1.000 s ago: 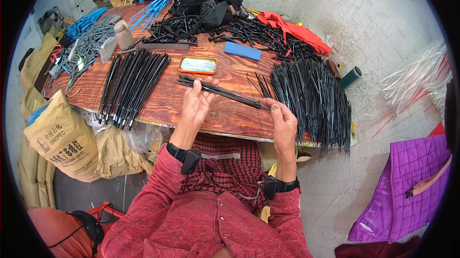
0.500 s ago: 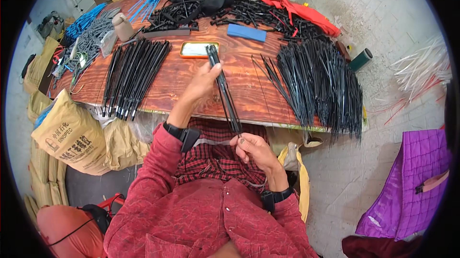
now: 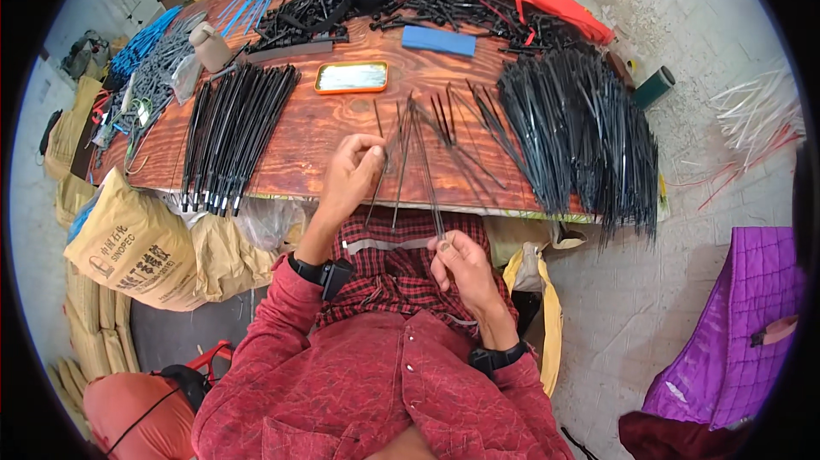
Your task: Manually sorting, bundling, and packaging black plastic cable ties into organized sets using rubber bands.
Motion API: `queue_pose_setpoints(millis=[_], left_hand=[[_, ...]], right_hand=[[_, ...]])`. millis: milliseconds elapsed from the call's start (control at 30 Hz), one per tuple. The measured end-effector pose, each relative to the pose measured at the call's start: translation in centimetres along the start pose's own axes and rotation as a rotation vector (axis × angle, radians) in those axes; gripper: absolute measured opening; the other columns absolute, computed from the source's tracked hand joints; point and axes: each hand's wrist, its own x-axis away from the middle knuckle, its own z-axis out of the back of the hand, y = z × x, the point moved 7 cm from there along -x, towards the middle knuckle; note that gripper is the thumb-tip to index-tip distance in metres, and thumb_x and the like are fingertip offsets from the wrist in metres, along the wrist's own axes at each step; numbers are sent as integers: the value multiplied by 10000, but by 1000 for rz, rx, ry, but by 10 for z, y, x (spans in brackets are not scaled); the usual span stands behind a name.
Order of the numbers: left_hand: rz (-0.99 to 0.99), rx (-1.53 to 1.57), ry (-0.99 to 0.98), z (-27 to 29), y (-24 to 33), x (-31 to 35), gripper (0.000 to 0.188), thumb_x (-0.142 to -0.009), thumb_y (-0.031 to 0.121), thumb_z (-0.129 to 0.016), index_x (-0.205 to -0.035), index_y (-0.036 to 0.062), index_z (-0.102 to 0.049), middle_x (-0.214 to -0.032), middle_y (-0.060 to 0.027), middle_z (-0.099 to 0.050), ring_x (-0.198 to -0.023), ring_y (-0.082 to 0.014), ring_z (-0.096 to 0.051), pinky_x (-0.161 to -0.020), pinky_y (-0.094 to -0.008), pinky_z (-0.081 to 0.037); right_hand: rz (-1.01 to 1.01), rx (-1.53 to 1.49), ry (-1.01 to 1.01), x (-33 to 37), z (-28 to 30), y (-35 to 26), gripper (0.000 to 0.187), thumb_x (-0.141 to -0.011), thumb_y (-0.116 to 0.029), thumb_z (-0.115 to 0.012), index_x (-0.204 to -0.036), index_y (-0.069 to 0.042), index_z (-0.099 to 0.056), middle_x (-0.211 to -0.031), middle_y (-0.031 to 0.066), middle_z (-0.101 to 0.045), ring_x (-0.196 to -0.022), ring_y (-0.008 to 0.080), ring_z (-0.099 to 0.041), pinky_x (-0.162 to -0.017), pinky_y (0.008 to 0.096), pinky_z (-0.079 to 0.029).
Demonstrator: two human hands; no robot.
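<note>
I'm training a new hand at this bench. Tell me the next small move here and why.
Probably gather the fanned thin rods back into one tight bundle: the left hand pinches them midway, the right hand grips only the near ends, and the far tips splay apart over the table.

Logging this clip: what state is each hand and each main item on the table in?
left hand: closed on thin black rods, fanned out
right hand: pinching the rods' near ends
bundle of black rods: lying flat, left of hands
black rod pile: overhanging table edge
orange tray: flat on table

Rod bundle [image 3: 231, 131] lies left on the table [image 3: 325, 135], tray [image 3: 351, 77] behind centre, loose rods [image 3: 581, 131] right
</note>
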Motion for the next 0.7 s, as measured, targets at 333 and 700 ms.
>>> queue_pose_setpoints(millis=[333,700], left_hand=[[344,404,-345,-49,17,26,314,-1016,282,-622,-1209,34,-632,-997,-58,-718,-723,-61,-603,-642,-224,-514],[212,746,-116,-24,69,-13,325,-1012,260,-635,-1270,73,-574,-1046,-62,-725,-836,-101,-664,-730,-238,-534]], right_hand=[[118,198,-74,-1,-15,-13,250,-1063,-241,-512,-1101,-1,-569,-697,27,-588,-587,79,-521,-559,220,-440],[242,231,-133,3,-18,-19,276,-1062,-254,-522,-1111,14,-570,-735,43,-605,-631,98,-557,-593,246,-470]])
